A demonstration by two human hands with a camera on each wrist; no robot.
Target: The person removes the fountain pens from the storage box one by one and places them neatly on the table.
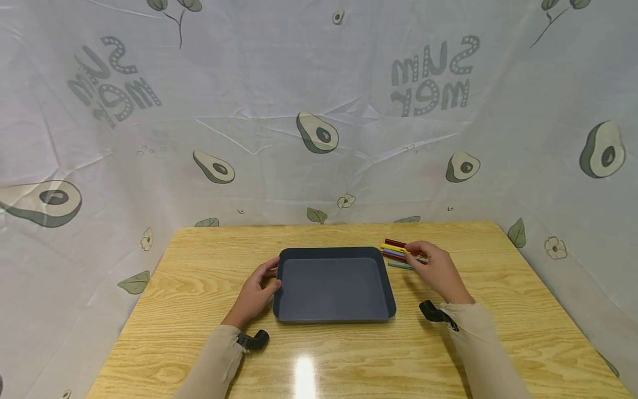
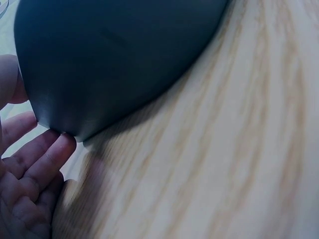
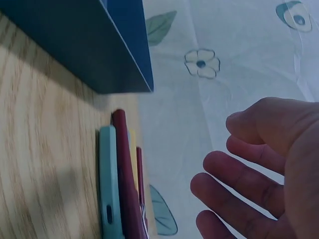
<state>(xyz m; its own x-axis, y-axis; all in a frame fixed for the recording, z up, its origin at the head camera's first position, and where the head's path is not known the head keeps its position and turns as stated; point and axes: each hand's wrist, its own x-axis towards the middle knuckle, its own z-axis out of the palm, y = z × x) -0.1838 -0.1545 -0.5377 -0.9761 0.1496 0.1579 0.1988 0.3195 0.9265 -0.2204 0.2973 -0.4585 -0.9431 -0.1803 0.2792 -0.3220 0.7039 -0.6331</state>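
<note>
A dark grey rectangular tray (image 1: 334, 288) lies flat on the wooden table. At its left side, my left hand (image 1: 255, 296) holds the rim; in the left wrist view, fingertips (image 2: 65, 142) touch the outer wall and the thumb reaches the rim. Just right of the tray lies a small bunch of slim pens: dark red (image 3: 127, 179), yellow (image 1: 394, 247), bluish and a teal one (image 3: 109, 179). My right hand (image 1: 436, 271) hovers over their right ends with fingers spread, apart from them in the right wrist view. Nothing shows between its fingers.
The wooden table (image 1: 224, 244) ends at the back against a pale hanging cloth (image 1: 264, 183) printed with avocados, which also runs along both sides. Each wrist carries a black strap mount (image 1: 254, 339) over a beige sleeve.
</note>
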